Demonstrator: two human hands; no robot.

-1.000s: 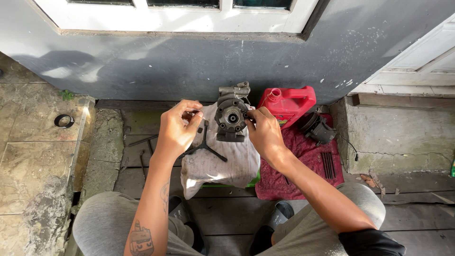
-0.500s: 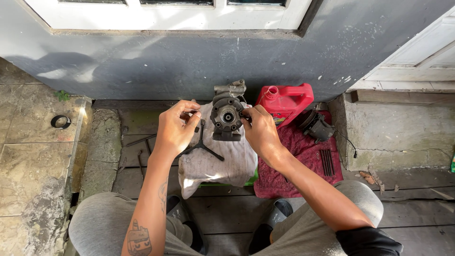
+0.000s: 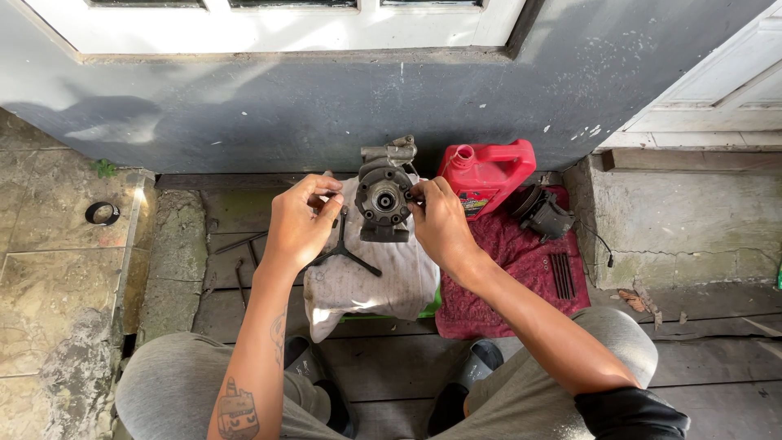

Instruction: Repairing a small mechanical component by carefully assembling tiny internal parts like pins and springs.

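Head view looked down on a seated person's knees and two bare hands working at a grey metal compressor (image 3: pixel 383 198). It stood upright on a stained white cloth (image 3: pixel 366 281) laid over dark wooden boards, its round front face toward the camera. The left hand (image 3: pixel 300 226) hovered just beside its left edge, fingertips pinched together on something too small to make out. The right hand (image 3: pixel 436 222) touched its right edge, fingers curled narrow against the round face. A black three-armed wrench (image 3: pixel 345 251) lay on the cloth below the left hand. A red jug (image 3: pixel 489 175) stood close to the right, on a dark red rag (image 3: pixel 521 277). The compressor looked heavy, rigid and probably greasy; its solid body seemed a safer hold than the round front plate.
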